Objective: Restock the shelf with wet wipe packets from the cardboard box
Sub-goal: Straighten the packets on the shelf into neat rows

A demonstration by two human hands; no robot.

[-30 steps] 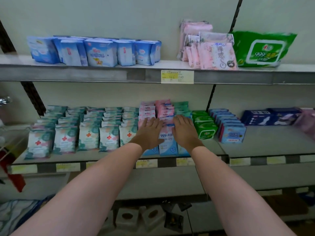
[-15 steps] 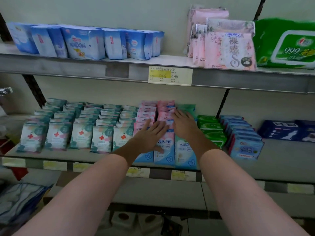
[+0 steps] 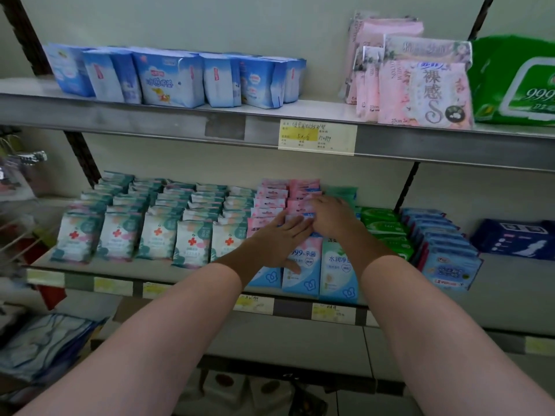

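Both hands sit at frame center on the middle shelf (image 3: 180, 273), pressed on the pink-and-blue wipe packets (image 3: 301, 265). Left hand (image 3: 277, 238) lies flat, fingers straight and pointing up-right over the packet tops, thumb low against the front packet. Right hand (image 3: 332, 216) is just beside it, fingertips touching the left hand's, fingers bent over the pink packets in the row behind; cannot tell if it pinches one or only presses. Hands are together, not apart.

Packets stand upright in rows running front to back. Left of the hands: 5 rows of red-cross packets (image 3: 156, 232). Right of the hands: a teal packet (image 3: 338, 274) at the front edge, then green packets (image 3: 386, 232), then blue packets (image 3: 447, 259), then a dark blue pack (image 3: 516, 240) at right of frame, apart from the rows.

Top shelf (image 3: 150, 115): blue-white packs (image 3: 177, 76) upper left, pink packs (image 3: 414, 82) upper right, a big green pack (image 3: 516, 82) at the right edge. A price label (image 3: 316, 136) is on the shelf's front strip, upper center.

No cardboard box can be made out.
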